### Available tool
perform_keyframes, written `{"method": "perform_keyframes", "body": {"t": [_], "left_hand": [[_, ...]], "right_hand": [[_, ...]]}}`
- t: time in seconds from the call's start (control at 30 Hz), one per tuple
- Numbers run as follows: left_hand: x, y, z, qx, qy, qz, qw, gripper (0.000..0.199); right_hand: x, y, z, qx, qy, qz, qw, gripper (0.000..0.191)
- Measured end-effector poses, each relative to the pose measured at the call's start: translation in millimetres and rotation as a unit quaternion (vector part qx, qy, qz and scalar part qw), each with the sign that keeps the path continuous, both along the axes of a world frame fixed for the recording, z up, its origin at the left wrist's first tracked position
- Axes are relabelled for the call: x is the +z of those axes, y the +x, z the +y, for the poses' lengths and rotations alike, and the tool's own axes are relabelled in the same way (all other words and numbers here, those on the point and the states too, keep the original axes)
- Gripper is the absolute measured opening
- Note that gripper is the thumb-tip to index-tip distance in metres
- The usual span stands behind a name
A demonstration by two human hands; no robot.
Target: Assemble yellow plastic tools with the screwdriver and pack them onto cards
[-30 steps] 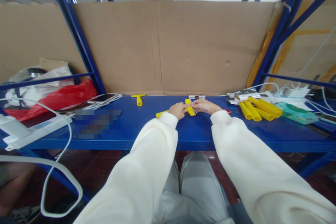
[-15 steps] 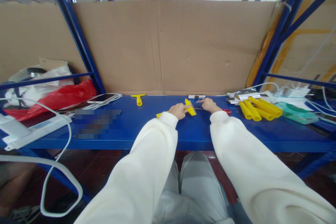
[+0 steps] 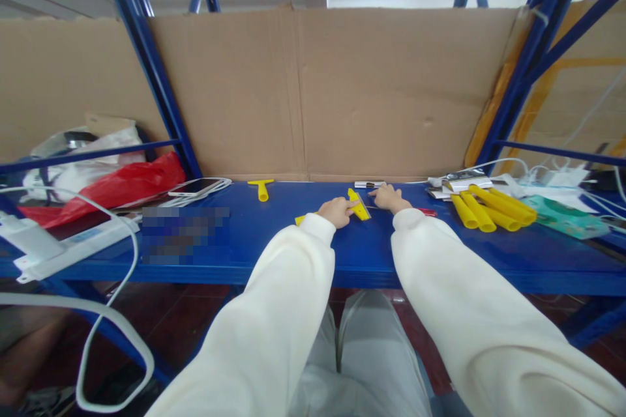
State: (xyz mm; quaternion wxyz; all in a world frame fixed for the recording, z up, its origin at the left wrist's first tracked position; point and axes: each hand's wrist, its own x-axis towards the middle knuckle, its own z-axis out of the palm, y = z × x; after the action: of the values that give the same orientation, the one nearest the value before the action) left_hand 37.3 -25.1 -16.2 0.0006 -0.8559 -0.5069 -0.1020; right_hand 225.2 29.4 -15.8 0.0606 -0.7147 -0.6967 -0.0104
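My left hand [image 3: 336,212] is closed around a yellow T-shaped scraper [image 3: 360,206]. The scraper's wide head, with a pale strip along its edge, sticks out to the right of my fingers, and its handle end shows left of the wrist. My right hand [image 3: 388,199] is low over the tabletop just right of that head. Its fingers are bent together at the tips; whatever they pinch is too small to make out. Behind it lies a silvery strip [image 3: 364,185]. A red-handled screwdriver [image 3: 428,212] rests beside the right wrist, its thin shaft partly hidden.
Another yellow scraper handle [image 3: 263,191] lies on the blue table [image 3: 288,254] to the left. Several yellow handles [image 3: 493,208] are piled at right near metal strips [image 3: 467,181] and a green packet [image 3: 565,216]. Cables, a phone [image 3: 194,187] and a red bag [image 3: 122,186] lie left. Cardboard [image 3: 235,98] stands behind.
My right hand's fingers have drawn closer together over the small parts near the silvery strip. My left hand keeps its hold on the scraper. The view has tilted slightly.
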Motion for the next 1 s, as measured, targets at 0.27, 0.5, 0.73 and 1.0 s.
{"method": "perform_keyframes", "body": {"t": [0.27,0.5,0.73,1.0], "left_hand": [[1.7,1,-2,0.002,-0.009,-0.001,1.0,0.048],[3.2,1,-4,-0.001,-0.012,-0.002,1.0,0.049],[2.6,1,-3,-0.01,-0.008,-0.014,1.0,0.048],[2.3,1,-1,-0.026,-0.001,-0.027,0.999,0.044]], "right_hand": [[0.8,0,-4,0.039,0.044,-0.059,0.997,0.038],[5.8,-4,-10,0.072,0.081,-0.073,0.991,0.028],[1.5,-1,-1,0.001,0.025,0.042,0.999,0.023],[-1.8,12,6,0.089,0.065,0.261,0.959,0.016]]}}
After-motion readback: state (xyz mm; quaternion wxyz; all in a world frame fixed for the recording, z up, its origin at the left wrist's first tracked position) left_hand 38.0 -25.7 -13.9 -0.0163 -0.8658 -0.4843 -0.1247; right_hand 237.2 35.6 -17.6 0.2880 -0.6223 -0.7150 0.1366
